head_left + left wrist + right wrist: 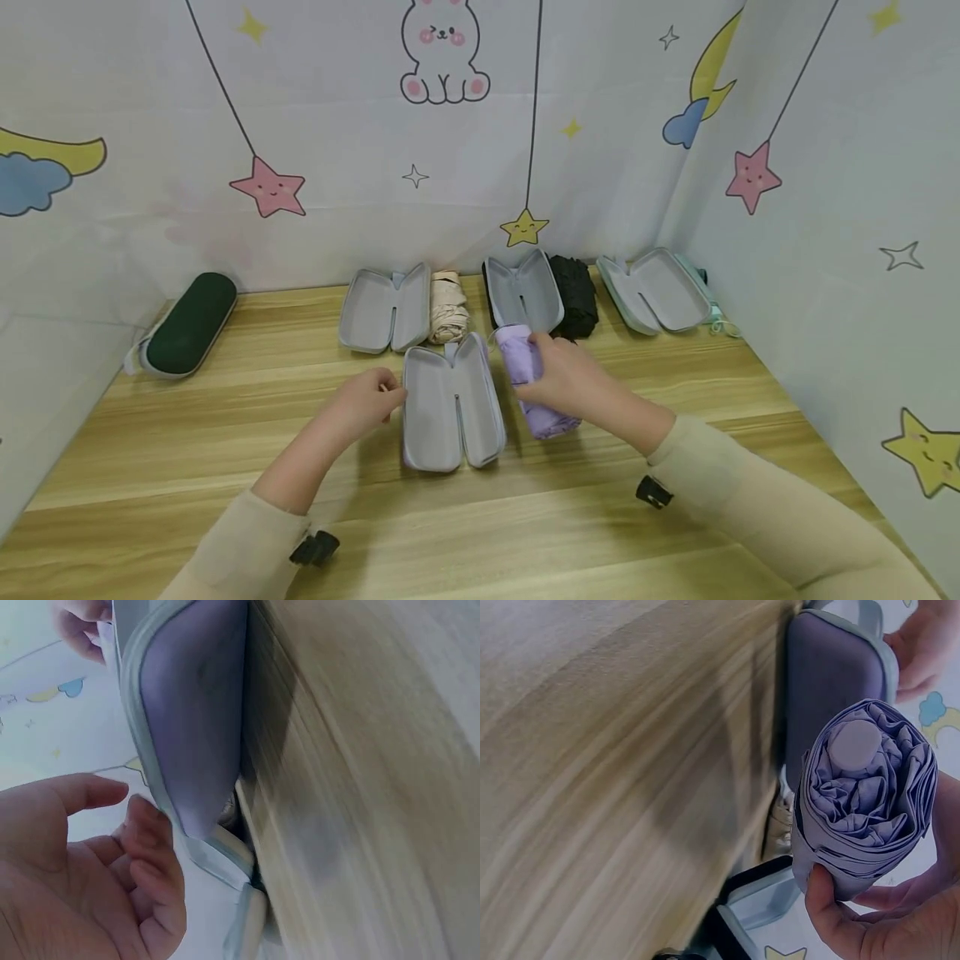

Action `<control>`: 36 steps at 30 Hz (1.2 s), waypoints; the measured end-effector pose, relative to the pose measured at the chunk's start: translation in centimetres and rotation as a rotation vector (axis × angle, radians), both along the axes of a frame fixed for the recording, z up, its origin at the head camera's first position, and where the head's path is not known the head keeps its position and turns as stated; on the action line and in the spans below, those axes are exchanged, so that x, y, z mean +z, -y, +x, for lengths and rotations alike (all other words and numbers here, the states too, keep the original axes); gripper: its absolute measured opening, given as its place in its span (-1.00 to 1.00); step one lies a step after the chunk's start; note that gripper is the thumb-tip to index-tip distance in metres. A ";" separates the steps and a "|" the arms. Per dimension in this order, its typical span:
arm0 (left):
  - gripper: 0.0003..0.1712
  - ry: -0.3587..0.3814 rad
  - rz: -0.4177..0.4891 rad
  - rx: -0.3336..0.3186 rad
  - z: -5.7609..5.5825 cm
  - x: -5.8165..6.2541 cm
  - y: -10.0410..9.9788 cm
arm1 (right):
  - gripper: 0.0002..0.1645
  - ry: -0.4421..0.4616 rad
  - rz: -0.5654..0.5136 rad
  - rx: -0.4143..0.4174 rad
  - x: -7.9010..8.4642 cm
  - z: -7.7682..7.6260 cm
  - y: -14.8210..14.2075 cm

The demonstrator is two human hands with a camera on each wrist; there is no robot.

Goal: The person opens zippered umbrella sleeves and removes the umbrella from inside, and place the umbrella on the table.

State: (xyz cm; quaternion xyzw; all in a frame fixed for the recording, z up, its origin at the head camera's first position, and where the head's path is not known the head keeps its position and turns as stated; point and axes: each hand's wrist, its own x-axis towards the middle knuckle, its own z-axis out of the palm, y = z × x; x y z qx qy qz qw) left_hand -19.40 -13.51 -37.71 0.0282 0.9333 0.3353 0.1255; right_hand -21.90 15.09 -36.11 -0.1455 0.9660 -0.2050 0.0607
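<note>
My right hand grips a folded lavender umbrella, whose rolled fabric and round pale end face the right wrist camera. In the head view this umbrella is tilted just right of an opened case, lavender outside and grey within. Beside that case's left rim is my left hand, holding nothing. Its fingers bend loosely close to the rim in the left wrist view; whether they touch it I cannot tell.
Along the back wall are another open case beside a beige folded umbrella, a black-edged open case beside a black folded umbrella, and a mint open case. A closed dark green case is at the far left.
</note>
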 end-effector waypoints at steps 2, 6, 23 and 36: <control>-0.78 -0.056 -0.087 0.004 0.4 0.5 -0.5 | -0.01 0.016 0.006 -0.005 -0.6 -0.2 0.1; -0.82 -0.222 -0.227 -0.085 1.5 1.1 -2.7 | 0.00 0.025 0.023 -0.003 -1.6 -0.6 0.4; -0.30 -0.221 -0.735 -0.520 3.5 -1.2 -7.7 | 0.01 -0.001 0.091 0.032 -4.1 -1.7 1.6; -0.39 -0.220 -0.751 -0.511 3.9 -1.2 -7.1 | -0.05 0.076 0.083 0.211 -2.5 -1.3 -0.5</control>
